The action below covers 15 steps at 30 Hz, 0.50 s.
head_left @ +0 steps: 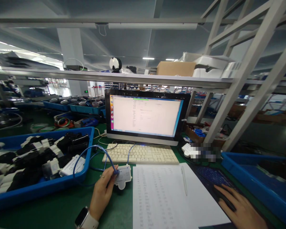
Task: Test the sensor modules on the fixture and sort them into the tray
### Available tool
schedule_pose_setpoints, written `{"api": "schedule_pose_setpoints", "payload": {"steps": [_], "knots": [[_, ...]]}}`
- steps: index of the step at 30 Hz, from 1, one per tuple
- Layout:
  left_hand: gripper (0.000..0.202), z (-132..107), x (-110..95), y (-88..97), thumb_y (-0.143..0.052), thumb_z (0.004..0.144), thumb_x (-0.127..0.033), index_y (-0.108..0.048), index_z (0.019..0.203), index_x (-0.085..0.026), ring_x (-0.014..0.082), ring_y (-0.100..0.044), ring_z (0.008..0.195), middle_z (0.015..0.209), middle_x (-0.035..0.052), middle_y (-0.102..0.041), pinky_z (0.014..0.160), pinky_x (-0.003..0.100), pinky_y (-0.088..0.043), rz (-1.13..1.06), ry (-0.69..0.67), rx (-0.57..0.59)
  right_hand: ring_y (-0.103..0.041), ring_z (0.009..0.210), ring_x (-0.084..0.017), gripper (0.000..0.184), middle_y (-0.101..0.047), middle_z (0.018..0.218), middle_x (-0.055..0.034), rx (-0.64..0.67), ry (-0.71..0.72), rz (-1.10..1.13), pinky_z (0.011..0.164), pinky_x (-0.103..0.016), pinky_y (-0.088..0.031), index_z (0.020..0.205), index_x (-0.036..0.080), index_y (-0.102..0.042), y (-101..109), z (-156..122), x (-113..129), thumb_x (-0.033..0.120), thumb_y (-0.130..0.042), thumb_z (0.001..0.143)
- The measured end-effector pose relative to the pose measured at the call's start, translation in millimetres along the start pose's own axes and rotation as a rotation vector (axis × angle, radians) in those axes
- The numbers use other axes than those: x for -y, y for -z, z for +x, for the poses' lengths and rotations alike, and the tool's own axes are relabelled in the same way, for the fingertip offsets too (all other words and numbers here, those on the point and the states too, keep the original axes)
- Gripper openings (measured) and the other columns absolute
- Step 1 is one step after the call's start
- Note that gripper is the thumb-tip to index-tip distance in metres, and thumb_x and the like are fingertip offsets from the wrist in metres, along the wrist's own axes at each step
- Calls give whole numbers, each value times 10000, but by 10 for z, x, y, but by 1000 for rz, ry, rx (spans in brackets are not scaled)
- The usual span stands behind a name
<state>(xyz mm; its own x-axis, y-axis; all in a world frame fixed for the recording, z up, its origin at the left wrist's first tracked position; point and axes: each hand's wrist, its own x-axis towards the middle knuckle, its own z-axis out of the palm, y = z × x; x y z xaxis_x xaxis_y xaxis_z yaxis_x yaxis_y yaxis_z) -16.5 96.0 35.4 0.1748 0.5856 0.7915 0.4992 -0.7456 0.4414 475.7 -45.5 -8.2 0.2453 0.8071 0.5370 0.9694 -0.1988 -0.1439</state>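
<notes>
My left hand (103, 191) pinches the plug end of a blue cable (95, 149) where it meets a small white device (123, 176) lying on the green bench. A watch sits on that wrist. My right hand (239, 208) rests closed over a black mouse (225, 198) on a dark mouse pad (211, 176) at the lower right. Between the hands lies a printed paper sheet (166, 197) with a white pen (184, 180) on it. Behind it are a cream keyboard (140, 154) and a monitor (146, 116) showing a pale window.
A blue tray (41, 187) of black and white devices stands at left. Another blue bin (262, 178) sits at right. Grey frame struts (246, 79) slant up on the right. An overhead shelf (109, 77) carries a cardboard box (175, 68). More blue trays lie behind.
</notes>
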Motion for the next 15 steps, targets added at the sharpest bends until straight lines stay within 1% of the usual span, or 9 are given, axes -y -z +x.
{"api": "schedule_pose_setpoints", "payload": {"steps": [7, 11, 15], "knots": [[297, -3, 2, 2, -446, 895, -266, -556, 1166, -217, 215, -601, 1049, 1130, 78, -632, 874, 299, -519, -7, 30, 17, -537, 1068, -292, 471, -586, 1168, -64, 12, 3, -9, 888, -480, -471, 1105, 263, -644, 2, 20, -10, 488, -355, 809], [296, 0, -2, -1, -443, 898, -256, -552, 1171, -219, 211, -600, 1050, 1134, 77, -629, 867, 295, -524, -8, 26, 14, -532, 1076, -293, 462, -582, 1172, -65, 11, 8, -7, 892, -476, -469, 1110, 263, -640, -7, 13, -33, 477, -360, 812], [296, 5, -9, 1, -443, 899, -238, -543, 1178, -226, 199, -596, 1058, 1137, 70, -627, 864, 280, -523, -9, 3, 8, -534, 1071, -292, 469, -579, 1178, -60, 18, -6, -6, 863, -465, -488, 1120, 270, -635, -10, -1, -36, 490, -358, 812]]}}
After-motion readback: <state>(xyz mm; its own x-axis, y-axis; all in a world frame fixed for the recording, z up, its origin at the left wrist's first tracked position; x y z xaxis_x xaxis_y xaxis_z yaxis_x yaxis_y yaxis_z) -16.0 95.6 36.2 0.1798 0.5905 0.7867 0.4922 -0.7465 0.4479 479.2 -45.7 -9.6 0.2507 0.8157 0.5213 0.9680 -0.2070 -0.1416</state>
